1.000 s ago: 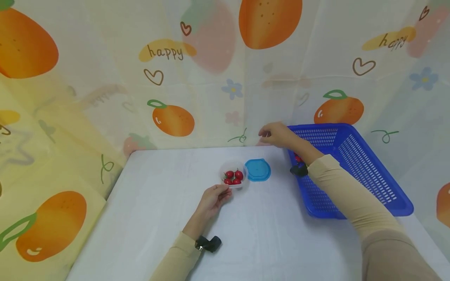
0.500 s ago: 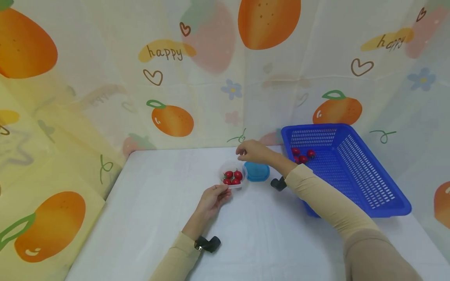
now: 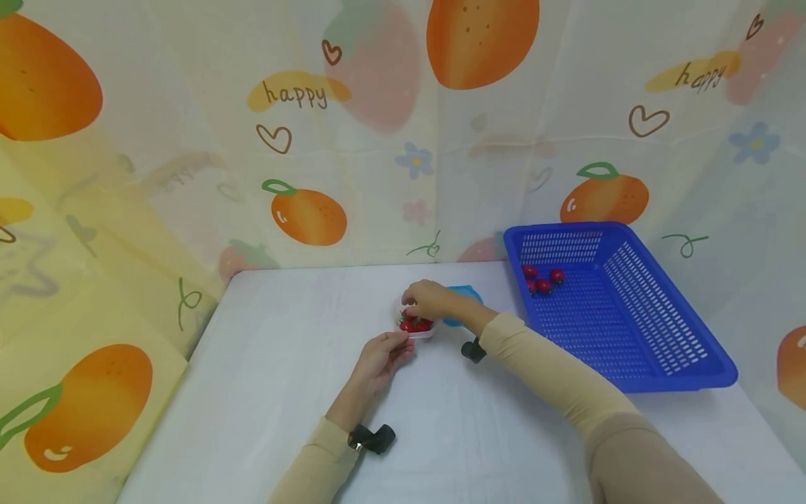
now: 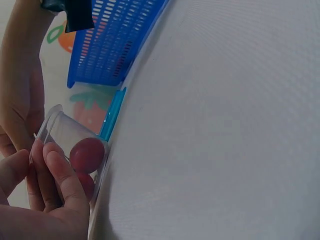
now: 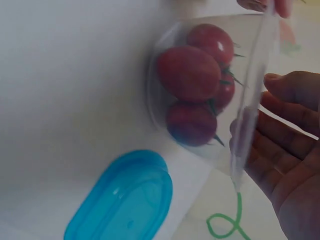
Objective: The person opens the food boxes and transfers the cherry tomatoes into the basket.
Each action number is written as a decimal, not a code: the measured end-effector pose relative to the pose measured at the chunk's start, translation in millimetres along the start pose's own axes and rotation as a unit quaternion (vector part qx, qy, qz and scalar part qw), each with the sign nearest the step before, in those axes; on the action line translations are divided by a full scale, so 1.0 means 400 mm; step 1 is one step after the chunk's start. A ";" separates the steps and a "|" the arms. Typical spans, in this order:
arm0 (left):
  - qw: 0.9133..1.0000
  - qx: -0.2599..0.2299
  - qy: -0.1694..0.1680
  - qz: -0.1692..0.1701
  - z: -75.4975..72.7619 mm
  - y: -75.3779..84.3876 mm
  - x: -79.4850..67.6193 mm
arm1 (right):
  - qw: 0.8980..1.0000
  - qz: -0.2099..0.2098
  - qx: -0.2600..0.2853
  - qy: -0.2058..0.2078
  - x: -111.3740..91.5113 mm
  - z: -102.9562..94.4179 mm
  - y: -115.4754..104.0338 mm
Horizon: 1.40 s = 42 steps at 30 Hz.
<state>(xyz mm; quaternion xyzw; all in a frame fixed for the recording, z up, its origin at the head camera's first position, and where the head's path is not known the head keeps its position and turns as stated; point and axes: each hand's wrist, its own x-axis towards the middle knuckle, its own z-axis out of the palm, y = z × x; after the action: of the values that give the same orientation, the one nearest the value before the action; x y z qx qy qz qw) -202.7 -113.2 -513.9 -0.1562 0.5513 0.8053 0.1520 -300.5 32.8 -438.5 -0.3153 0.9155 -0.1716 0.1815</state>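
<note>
A clear plastic container (image 3: 423, 335) stands on the white tabletop with several red cherry tomatoes (image 5: 188, 74) inside, their green stems showing. My left hand (image 3: 381, 358) pinches the container's near rim between thumb and fingers. Over the container's mouth is my right hand (image 3: 432, 299), its fingertips reaching in past the rim. In the right wrist view, the right hand's fingers are loosely bent with no tomato visible between them. The blue lid (image 5: 125, 197) lies flat beside the container, partly covered by the right wrist in the head view.
To the right stands a large blue plastic basket (image 3: 683, 315) with slotted walls. Several more cherry tomatoes (image 3: 543, 285) lie in its far left corner. A fruit-printed cloth (image 3: 371, 154) hangs behind the table.
My right hand has moved left from beside the basket's rim, past the lid, down to the container's mouth. The left hand keeps its hold on the rim.
</note>
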 end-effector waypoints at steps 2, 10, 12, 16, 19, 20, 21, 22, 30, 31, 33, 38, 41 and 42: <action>1.000 -0.002 0.000 0.000 0.001 -0.001 0.000 | 1.000 0.010 -0.006 -0.009 0.004 0.013 -0.004; 1.000 -0.005 0.003 0.004 0.006 0.003 0.000 | 0.999 0.022 -0.041 -0.015 0.021 0.043 -0.010; 1.000 -0.005 0.000 0.005 0.006 0.003 0.000 | 0.998 0.021 -0.064 -0.018 0.024 0.047 -0.011; 1.000 -0.008 -0.002 0.002 0.005 0.004 -0.001 | 0.994 0.026 -0.106 -0.030 0.027 0.049 -0.015; 1.000 -0.007 -0.003 -0.003 0.005 0.004 -0.002 | 0.989 0.024 -0.141 -0.034 0.028 0.053 -0.016; 1.000 -0.006 -0.004 -0.003 0.005 0.003 -0.002 | 0.987 0.021 -0.155 -0.034 0.028 0.054 -0.016; 1.000 -0.005 -0.004 -0.004 0.005 0.003 -0.002 | 0.985 0.018 -0.167 -0.034 0.028 0.055 -0.017; 1.000 -0.004 -0.003 -0.004 0.005 0.002 -0.001 | 0.983 0.013 -0.179 -0.034 0.027 0.057 -0.017; 1.000 -0.004 0.002 0.011 0.005 0.003 0.000 | 0.971 -0.008 -0.239 -0.019 0.021 0.061 -0.034; 1.000 -0.003 0.001 0.012 0.004 0.004 -0.001 | 0.969 -0.009 -0.245 -0.017 0.021 0.062 -0.036; 1.000 -0.003 0.000 0.014 0.002 0.004 -0.001 | 0.966 -0.009 -0.256 -0.018 0.023 0.063 -0.039; 1.000 -0.006 -0.002 0.012 0.003 0.006 -0.003 | 0.964 -0.010 -0.264 -0.023 0.026 0.066 -0.039; 1.000 -0.006 -0.002 0.011 0.003 0.004 -0.003 | 0.964 -0.012 -0.266 -0.025 0.025 0.067 -0.035; 1.000 -0.005 -0.002 0.011 0.003 0.004 -0.003 | 0.964 -0.012 -0.264 -0.023 0.025 0.068 -0.033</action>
<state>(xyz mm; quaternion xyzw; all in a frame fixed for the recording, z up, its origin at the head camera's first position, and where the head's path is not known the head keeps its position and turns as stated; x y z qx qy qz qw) -202.2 -112.7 -511.8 -0.1494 0.5489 0.8099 0.1430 -289.2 11.1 -459.0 -0.3672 0.9200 0.0808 0.1108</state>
